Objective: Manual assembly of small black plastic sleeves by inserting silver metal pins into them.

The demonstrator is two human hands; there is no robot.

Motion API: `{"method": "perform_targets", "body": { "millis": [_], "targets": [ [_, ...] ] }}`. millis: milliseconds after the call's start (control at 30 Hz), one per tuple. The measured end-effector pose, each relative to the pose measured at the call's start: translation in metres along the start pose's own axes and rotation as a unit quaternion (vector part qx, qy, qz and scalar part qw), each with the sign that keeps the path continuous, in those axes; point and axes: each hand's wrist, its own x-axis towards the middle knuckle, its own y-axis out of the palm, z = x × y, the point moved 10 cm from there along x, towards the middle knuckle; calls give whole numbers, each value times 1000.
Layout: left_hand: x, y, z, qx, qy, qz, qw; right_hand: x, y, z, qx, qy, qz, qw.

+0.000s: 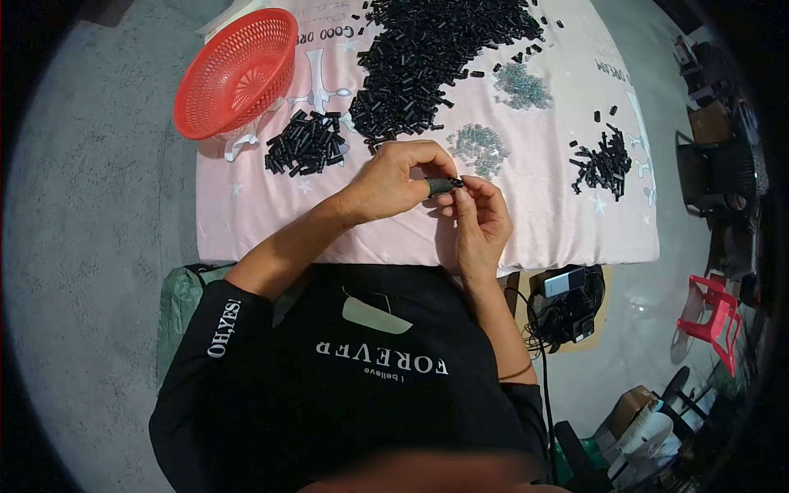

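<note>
On my head feed I have both hands together over the near part of the desk (559, 226), which is covered by a pale pink printed cloth. My left hand (393, 182) comes in from the left with its grip pinched on a small black piece (458, 182), and a dark grey wrap (440, 186) covers one digit just beside it. My right hand (482, 220) meets it from the other side, thumb and forefinger pressed together on the same piece, the other fingers curled beneath. The piece sits between the two sets of fingertips, above the cloth; its finer shape is too small for me to read.

Just beyond the hands I see a loose patch of clear little parts (479, 148), and farther off a second, bluish patch (523, 86). The large black heap (419, 70) runs from the far edge down nearly to my left knuckles. To its left lies a smaller black pile (306, 145), near a red perforated basket (205, 107) that tilts at the desk's left side. Well apart, on the right, I have another black pile (606, 164) with a few strays around it. Below the desk's near edge, on the right, lies a tangle of black cables (585, 302).
</note>
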Motion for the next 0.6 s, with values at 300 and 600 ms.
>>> {"method": "perform_targets", "body": {
  "millis": [300, 600],
  "targets": [
    [3, -9, -21, 85, 96, -26, 991, 0, -5, 10, 52, -27, -3, 998],
    [24, -43, -31, 407, 175, -177, 879, 2, -13, 9, 78, -37, -26, 996]
  ]
}}
